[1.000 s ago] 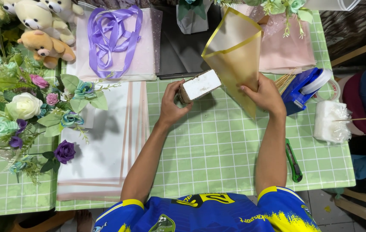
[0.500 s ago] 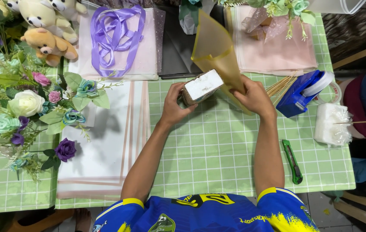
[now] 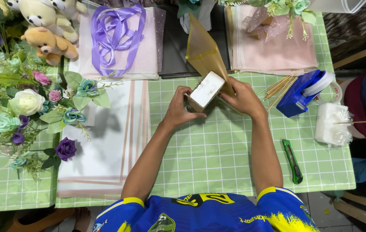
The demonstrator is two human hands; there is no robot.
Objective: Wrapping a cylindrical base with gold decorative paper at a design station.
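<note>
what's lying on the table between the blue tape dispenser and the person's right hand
A bundle of thin wooden sticks lies fanned on the green checked tablecloth between the right hand and the blue tape dispenser, as the head view shows.

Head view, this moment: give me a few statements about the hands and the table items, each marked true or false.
1. Both hands hold the small white-topped block. True: left hand and right hand grip it from either side.
2. The amber wrapping sheet lies flat. False: it stands up behind the block.
3. The green utility knife is in the right hand. False: it lies on the checked tablecloth.
4. Purple ribbon rests on pink paper. True.
</note>
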